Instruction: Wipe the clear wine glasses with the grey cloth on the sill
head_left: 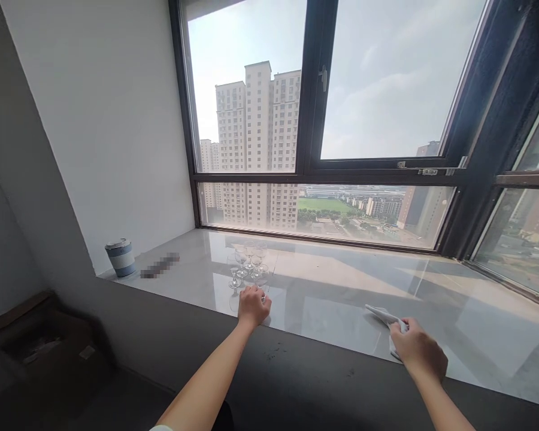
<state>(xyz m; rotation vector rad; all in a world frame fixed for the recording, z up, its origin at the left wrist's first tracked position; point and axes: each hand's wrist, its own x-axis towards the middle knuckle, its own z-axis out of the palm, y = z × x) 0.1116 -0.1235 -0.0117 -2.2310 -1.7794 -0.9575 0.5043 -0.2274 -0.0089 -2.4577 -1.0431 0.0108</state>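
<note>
Gripping cloth (379, 313), right hand (418, 347), pixelated strip (160, 265)

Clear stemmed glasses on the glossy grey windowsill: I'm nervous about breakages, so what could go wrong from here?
The clear stemmed glasses stand close together, so the bare left hand beside them could knock one against another. That hand is near the front edge of the glossy grey windowsill, so a nudged glass might fall. The crumpled white cloth in the bare right hand could catch a glass if swept leftward.
</note>
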